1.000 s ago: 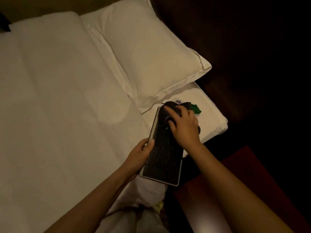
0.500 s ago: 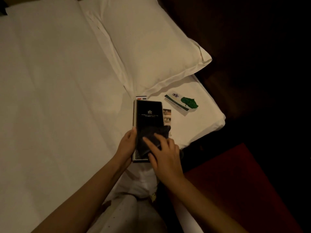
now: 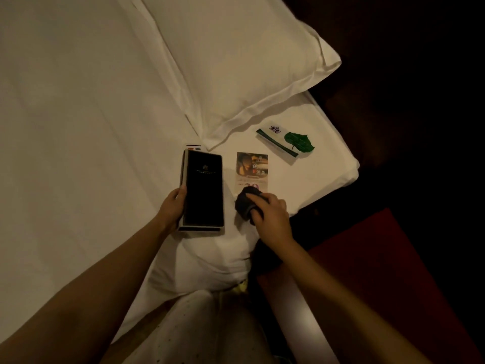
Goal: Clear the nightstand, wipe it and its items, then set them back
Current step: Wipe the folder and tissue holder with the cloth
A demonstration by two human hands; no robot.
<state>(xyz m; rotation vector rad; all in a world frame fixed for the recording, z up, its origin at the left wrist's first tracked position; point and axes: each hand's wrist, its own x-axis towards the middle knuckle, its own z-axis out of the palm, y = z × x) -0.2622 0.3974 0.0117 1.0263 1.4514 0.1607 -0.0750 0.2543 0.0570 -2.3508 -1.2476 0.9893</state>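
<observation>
A black folder [image 3: 203,189] with a small gold crest lies flat on the white bed [image 3: 78,127]. My left hand [image 3: 172,208] grips its left edge near the bottom. To its right my right hand [image 3: 270,215] holds a bunched dark cloth [image 3: 245,204], which presses on the lower edge of a picture card [image 3: 252,169]. A white card with a green leaf [image 3: 286,144] lies farther right, near the bed's corner. A small card [image 3: 193,148] peeks out from under the pillow, just above the folder.
A white pillow [image 3: 236,69] lies at the head of the bed. A red-topped surface [image 3: 380,271] sits low at the right beside the bed. The area beyond the bed's right edge is dark. My light trousers [image 3: 199,332] show at the bottom.
The folder has gone from held above the bed to lying flat on it. My right hand moved the cloth off the folder and onto the picture card to its right.
</observation>
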